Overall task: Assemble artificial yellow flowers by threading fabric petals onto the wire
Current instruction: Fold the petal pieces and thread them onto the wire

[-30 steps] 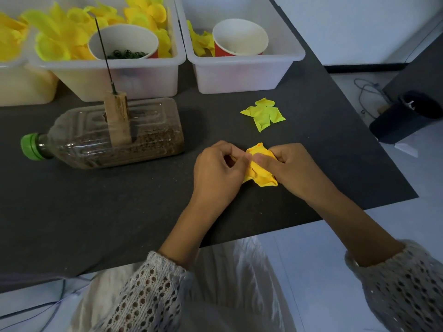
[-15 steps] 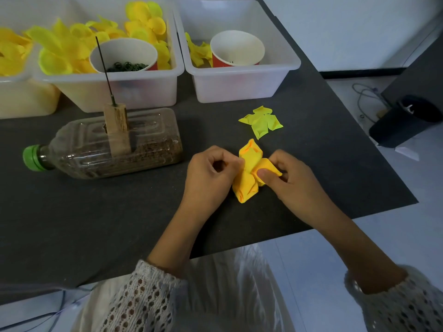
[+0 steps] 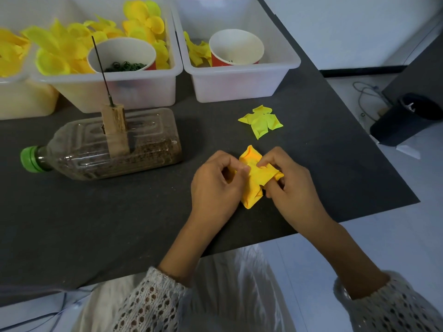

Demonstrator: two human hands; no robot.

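Pinching a folded yellow fabric petal (image 3: 254, 178) from both sides, the left hand (image 3: 215, 185) and the right hand (image 3: 291, 185) work just above the dark bench (image 3: 119, 224), near its front edge. The left hand's thumb and curled fingers clamp the petal's left edge; the right hand's fingertips nip its upper middle, and its lower fingers curl under the right flap. The petal's lower point seems to touch the bench, though the angle makes that hard to judge.

A second, paler petal piece (image 3: 261, 121) lies flat on the bench beyond the hands, well apart from them. To the left, a clear plastic bottle (image 3: 107, 149) with a green cap (image 3: 30, 159) lies on its side, partly filled with brown grains. A wooden block (image 3: 115, 130) stands in it, and a thin dark wire (image 3: 102, 70) rises from the block's top, tilted slightly left.

Behind stand white bins: the middle bin (image 3: 119, 89) holds loose yellow petals (image 3: 62, 49) and a paper cup (image 3: 122, 53) of small dark green rings; the right bin (image 3: 242, 85) holds a few petals and a red paper cup (image 3: 236, 47).
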